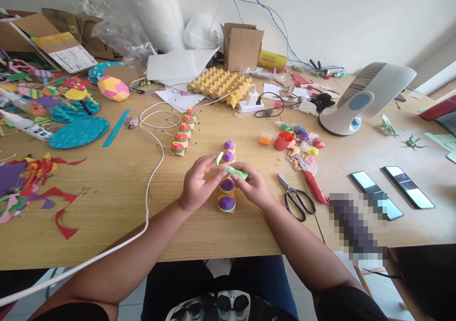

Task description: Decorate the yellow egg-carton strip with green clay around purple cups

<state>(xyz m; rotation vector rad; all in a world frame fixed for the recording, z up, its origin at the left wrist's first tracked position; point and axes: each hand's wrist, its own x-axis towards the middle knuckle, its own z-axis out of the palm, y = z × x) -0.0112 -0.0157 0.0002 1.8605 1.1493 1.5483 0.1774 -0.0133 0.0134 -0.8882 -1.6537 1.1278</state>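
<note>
My left hand (199, 182) is closed, a small pale-green strip of clay (219, 158) sticking up between its fingers. My right hand (253, 184) grips a clear wrapper with bright green clay (239, 173) in it; the left fingertips meet its other end. Beneath both hands stands an egg-carton strip (226, 203) whose bumps are capped with purple clay and edged in light green. The hands hide its middle. Further left is a second egg-carton strip (184, 134) with red and green clay caps, yellow rings on top and pins stuck out at its sides.
Black-handled scissors (295, 196) and a red-handled knife (313, 181) lie to the right, near an orange cup (283, 141) and several bagged clays. Two phones (408, 186) and a white fan (359, 100) stand beyond. A white cable (148, 188) crosses the left side.
</note>
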